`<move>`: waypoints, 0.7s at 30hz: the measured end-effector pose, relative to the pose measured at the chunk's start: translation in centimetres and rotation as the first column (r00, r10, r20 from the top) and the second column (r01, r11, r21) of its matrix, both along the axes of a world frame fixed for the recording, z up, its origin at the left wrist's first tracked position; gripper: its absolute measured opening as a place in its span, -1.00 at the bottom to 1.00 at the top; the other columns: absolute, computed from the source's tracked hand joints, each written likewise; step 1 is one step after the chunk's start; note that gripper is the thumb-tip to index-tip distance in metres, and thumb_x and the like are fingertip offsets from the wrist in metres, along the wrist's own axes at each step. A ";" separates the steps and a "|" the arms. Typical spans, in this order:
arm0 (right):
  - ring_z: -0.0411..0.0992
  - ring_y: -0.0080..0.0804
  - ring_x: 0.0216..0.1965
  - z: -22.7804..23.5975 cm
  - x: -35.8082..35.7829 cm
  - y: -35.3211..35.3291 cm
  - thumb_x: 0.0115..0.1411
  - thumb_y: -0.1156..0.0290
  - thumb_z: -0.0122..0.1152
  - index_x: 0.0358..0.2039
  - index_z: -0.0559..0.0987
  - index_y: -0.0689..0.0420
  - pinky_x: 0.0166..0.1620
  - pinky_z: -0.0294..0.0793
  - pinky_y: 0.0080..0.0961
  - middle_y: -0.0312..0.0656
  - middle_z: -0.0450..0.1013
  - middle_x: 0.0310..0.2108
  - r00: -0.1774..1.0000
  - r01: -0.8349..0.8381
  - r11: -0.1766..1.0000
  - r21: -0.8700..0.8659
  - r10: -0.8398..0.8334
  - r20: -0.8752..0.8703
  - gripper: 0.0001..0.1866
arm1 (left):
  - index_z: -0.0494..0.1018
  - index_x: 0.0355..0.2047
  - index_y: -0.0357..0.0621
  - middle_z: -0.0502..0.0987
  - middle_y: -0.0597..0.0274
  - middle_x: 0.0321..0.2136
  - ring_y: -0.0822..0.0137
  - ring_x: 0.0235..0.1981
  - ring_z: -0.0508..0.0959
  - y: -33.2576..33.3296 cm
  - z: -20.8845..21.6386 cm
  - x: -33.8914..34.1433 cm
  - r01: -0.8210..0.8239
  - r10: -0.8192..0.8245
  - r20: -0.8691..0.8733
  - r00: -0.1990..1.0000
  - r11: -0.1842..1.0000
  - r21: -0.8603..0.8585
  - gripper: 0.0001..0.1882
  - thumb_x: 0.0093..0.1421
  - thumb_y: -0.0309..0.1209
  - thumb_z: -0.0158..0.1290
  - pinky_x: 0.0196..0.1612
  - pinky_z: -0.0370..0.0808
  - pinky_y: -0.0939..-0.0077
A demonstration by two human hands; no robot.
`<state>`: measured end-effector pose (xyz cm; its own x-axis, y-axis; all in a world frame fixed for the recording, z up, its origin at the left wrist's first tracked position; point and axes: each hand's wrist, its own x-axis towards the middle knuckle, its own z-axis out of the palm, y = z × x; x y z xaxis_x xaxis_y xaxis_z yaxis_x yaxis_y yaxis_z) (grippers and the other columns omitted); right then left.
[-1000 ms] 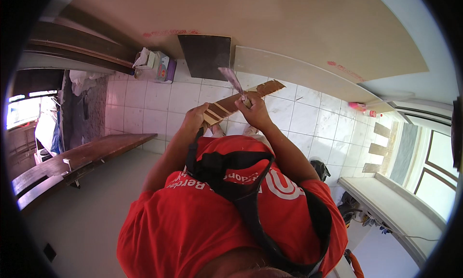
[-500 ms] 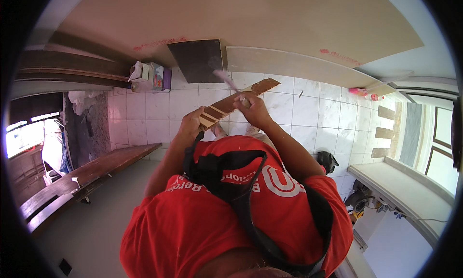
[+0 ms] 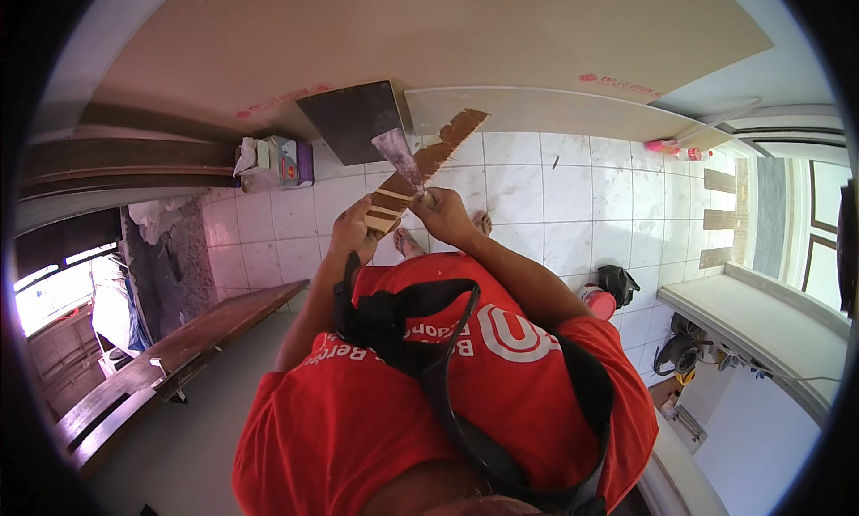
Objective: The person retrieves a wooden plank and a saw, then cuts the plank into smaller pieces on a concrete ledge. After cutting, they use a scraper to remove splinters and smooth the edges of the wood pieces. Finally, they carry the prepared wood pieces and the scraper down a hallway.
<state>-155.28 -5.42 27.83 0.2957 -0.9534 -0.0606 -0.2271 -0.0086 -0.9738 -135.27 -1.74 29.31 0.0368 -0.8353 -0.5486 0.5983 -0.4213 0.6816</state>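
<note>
My left hand (image 3: 354,232) is closed around the near-left end of a narrow brown board (image 3: 445,145), which has pale stripes by that hand and a ragged far end. The board slants up and away to the right in front of my body. In my right hand (image 3: 445,216) is the handle of a putty knife (image 3: 395,156). Its wide, whitish, smeared blade points away and slightly left, crossing over the board. Whether the blade touches the board I cannot tell.
A dark panel (image 3: 349,127) leans against the large brown sheet (image 3: 501,33) ahead. Boxes (image 3: 277,163) stand on the tiled floor at the left. A black bag (image 3: 617,283) and a red bucket (image 3: 597,301) are at the right. A dark wooden plank (image 3: 206,337) lies at the near left.
My right hand has moved a little left and nearer to me, and the putty knife blade now stands more upright. The board has tilted more steeply. The whole view has shifted slightly.
</note>
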 end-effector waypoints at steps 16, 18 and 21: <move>0.24 -0.64 -0.74 -3.9 -7.5 -4.1 0.19 0.23 0.33 -0.48 0.54 0.22 -0.70 0.22 -0.58 -0.33 0.38 -0.64 0.907 0.334 0.851 0.405 -0.407 0.109 -0.69 | 0.30 0.17 -0.39 0.50 -0.02 0.00 0.13 -0.04 0.57 1.7 4.5 2.0 0.133 -0.093 0.233 0.968 0.978 -0.163 -0.52 0.41 -0.26 -0.20 -0.02 0.56 0.27; 0.24 -0.64 -0.76 -3.6 -7.5 -4.2 0.20 0.19 0.32 -0.46 0.55 0.25 -0.71 0.21 -0.58 -0.32 0.39 -0.64 0.914 0.289 0.859 0.423 -0.379 0.146 -0.66 | 0.30 0.17 -0.38 0.51 0.00 -0.02 0.16 -0.05 0.57 1.7 5.4 2.5 0.157 -0.105 0.267 0.958 0.971 -0.181 -0.52 0.41 -0.26 -0.21 -0.03 0.56 0.29; 0.24 -0.64 -0.77 -3.1 -6.3 -4.9 0.21 0.14 0.31 -0.45 0.55 0.27 -0.72 0.19 -0.58 -0.30 0.40 -0.63 0.907 0.257 0.841 0.476 -0.380 0.182 -0.61 | 0.31 0.16 -0.42 0.53 -0.02 -0.06 0.19 -0.12 0.60 1.9 7.0 2.3 0.172 -0.110 0.299 0.948 0.967 -0.189 -0.54 0.41 -0.30 -0.17 -0.11 0.59 0.32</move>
